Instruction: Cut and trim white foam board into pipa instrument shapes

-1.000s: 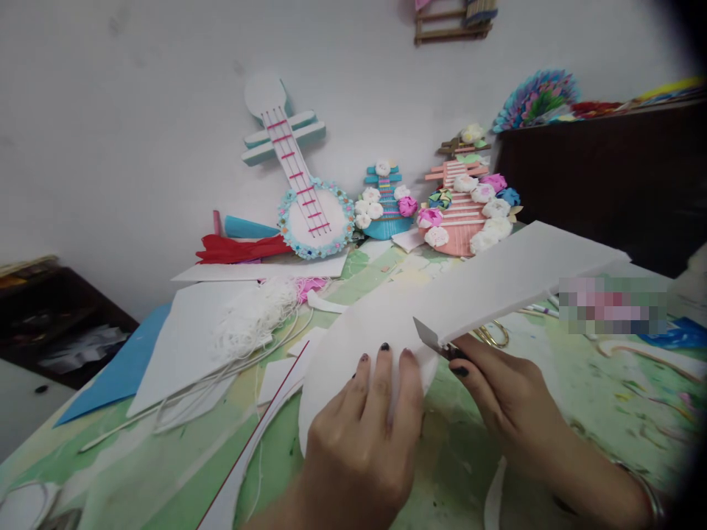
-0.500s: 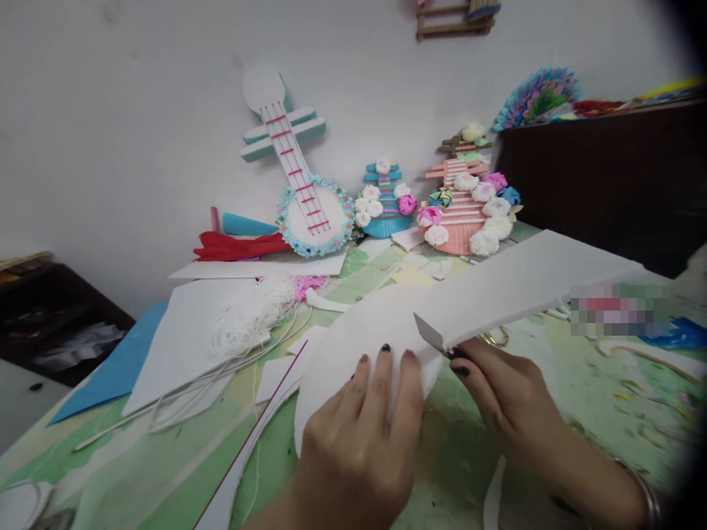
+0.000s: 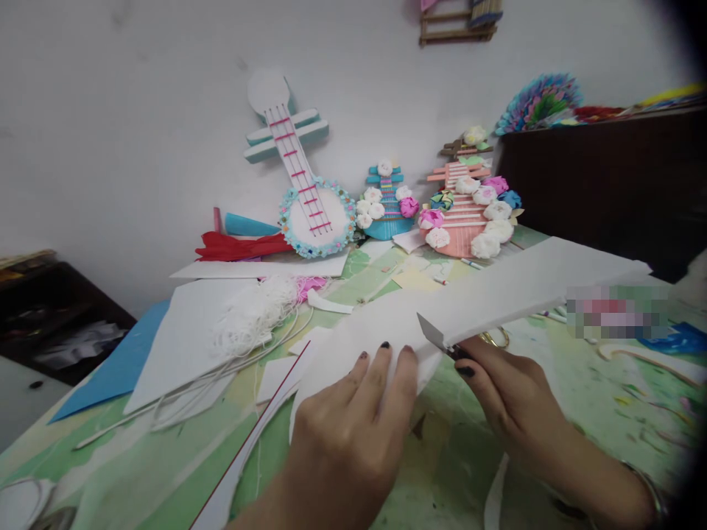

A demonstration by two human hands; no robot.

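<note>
A white foam board piece [image 3: 513,287] with a rounded body and a long straight neck lies in front of me, its neck pointing to the far right. On the rounded part rests my left hand [image 3: 353,427], fingers stretched out and pressing down; its thumb is hidden. My right hand [image 3: 508,397] is closed around the dark handle of a utility knife [image 3: 431,331]. The wide metal blade points up and left, at the board's near edge where body and neck meet. Under the right hand, gold-coloured scissor handles [image 3: 497,337] partly show.
Against the wall lean a large white-and-blue model lute [image 3: 317,213], a small blue one [image 3: 389,213] and a pink one [image 3: 461,221] with paper flowers. White string [image 3: 257,313], foam sheets [image 3: 177,331] and a red-edged foam offcut [image 3: 254,427] lie left. A dark cabinet [image 3: 602,177] stands right.
The foam piece has tilted and shifted slightly under my left hand, which has moved a little left and down. The knife stays at almost the same place on the edge.
</note>
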